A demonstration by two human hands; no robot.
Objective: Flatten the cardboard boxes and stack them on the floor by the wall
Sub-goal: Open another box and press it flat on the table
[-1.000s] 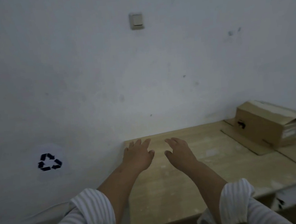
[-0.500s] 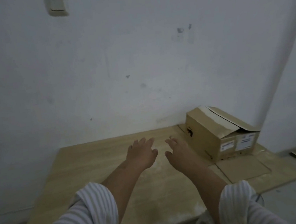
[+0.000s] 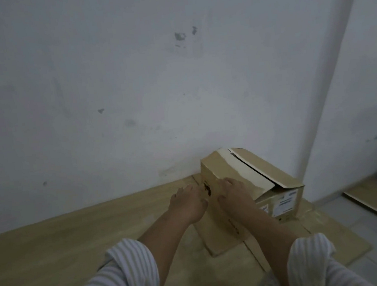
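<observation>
While both hands, left hand (image 3: 188,204) and right hand (image 3: 234,194), spread wide, cardboard box (image 3: 256,182) stands against wall (image 3: 129,79).

head-worn view, looking forward and down, close over both forearms, facing the wall (image 3: 129,79) corner

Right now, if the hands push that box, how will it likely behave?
The box probably slides rather than tips: it sits low and broad on flat cardboard. Its loose top flap suggests it is unsealed, likely light, and may flex under pressure.
</observation>
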